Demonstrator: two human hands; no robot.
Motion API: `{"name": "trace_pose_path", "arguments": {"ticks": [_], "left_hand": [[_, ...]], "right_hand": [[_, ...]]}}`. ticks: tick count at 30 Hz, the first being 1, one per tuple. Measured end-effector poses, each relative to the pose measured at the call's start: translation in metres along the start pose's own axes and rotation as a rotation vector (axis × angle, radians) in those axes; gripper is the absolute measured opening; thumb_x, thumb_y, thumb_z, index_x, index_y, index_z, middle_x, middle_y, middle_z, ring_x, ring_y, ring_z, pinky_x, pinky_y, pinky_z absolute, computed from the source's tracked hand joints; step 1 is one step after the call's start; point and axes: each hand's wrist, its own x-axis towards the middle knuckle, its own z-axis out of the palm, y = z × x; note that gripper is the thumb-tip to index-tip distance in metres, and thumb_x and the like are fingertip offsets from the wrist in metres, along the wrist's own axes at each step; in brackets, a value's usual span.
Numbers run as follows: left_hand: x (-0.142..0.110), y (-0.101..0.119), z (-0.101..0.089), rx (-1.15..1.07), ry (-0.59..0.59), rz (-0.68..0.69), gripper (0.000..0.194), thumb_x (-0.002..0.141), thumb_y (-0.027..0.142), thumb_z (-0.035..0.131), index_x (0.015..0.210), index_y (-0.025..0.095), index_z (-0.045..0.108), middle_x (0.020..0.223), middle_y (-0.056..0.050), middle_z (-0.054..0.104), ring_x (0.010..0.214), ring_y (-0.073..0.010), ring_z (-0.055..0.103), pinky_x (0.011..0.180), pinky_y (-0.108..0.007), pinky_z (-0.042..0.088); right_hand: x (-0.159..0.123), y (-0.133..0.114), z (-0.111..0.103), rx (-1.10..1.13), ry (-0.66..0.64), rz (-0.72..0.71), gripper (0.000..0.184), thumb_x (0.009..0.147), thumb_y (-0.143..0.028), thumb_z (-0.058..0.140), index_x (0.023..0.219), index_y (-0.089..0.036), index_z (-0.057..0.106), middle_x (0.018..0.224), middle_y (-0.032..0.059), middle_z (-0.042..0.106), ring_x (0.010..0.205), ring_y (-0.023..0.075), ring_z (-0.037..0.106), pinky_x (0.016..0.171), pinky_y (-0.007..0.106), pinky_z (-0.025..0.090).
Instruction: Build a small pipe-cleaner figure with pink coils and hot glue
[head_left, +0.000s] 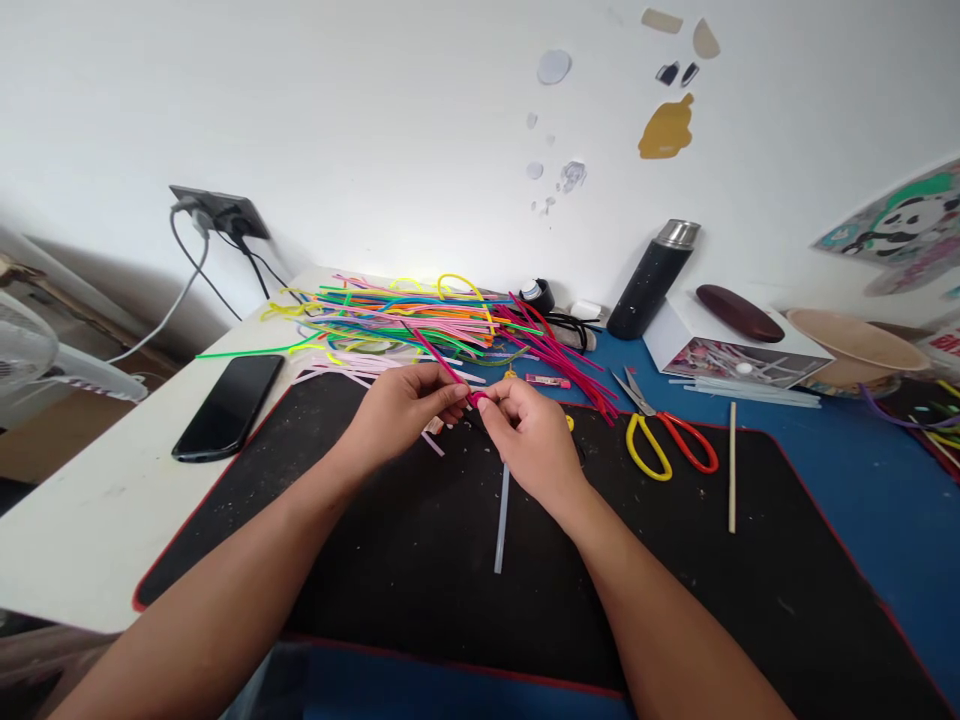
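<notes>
Above the middle of the black mat [420,600], a magenta pipe cleaner [442,362] is pinched between both hands. My left hand [401,405] grips it with thumb and forefinger, and its straight length points up and to the left. My right hand [529,430] is closed on the same pipe cleaner, where the end looks curled or coiled. A translucent glue stick [502,520] lies on the mat below my right hand. Part of a small yellow item [571,424] shows beside that hand; the rest is hidden.
A heap of coloured pipe cleaners [405,315] lies at the back, with magenta ones [577,355] to its right. Scissors [660,425] and a pale stick [733,470] rest on the right. A phone [229,408] is at left; a thermos [652,280] and white box [750,345] stand behind.
</notes>
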Motion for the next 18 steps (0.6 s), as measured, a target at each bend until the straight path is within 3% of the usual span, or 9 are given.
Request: {"name": "trace_pose_path", "arguments": {"ticks": [5, 9, 18], "left_hand": [[-0.006, 0.004, 0.002, 0.251, 0.056, 0.161, 0.029, 0.096, 0.046, 0.069, 0.086, 0.019, 0.075, 0.071, -0.002, 0.072, 0.061, -0.0165, 0.064, 0.058, -0.027, 0.047], [-0.008, 0.01, 0.003, 0.496, 0.096, 0.333, 0.021, 0.098, 0.035, 0.066, 0.084, 0.022, 0.074, 0.073, -0.001, 0.072, 0.068, -0.0179, 0.065, 0.065, -0.028, 0.046], [-0.008, 0.003, 0.0, 0.823, 0.012, 0.52, 0.019, 0.104, 0.026, 0.056, 0.093, 0.02, 0.07, 0.087, -0.007, 0.073, 0.078, -0.0218, 0.066, 0.071, -0.031, 0.045]], "right_hand": [[-0.001, 0.001, 0.0, -0.121, -0.006, -0.072, 0.01, 0.096, -0.029, 0.059, 0.091, -0.023, 0.064, 0.056, -0.0079, 0.048, 0.05, 0.0139, 0.045, 0.056, 0.028, 0.031], [-0.001, 0.0, -0.001, -0.253, -0.002, -0.119, 0.01, 0.097, -0.027, 0.057, 0.092, -0.023, 0.065, 0.055, -0.0074, 0.048, 0.05, 0.0149, 0.043, 0.058, 0.029, 0.03], [-0.002, -0.001, 0.003, -0.457, -0.076, -0.138, 0.01, 0.099, -0.023, 0.058, 0.099, -0.022, 0.068, 0.058, -0.0037, 0.056, 0.056, 0.0185, 0.052, 0.059, 0.032, 0.026]]}}
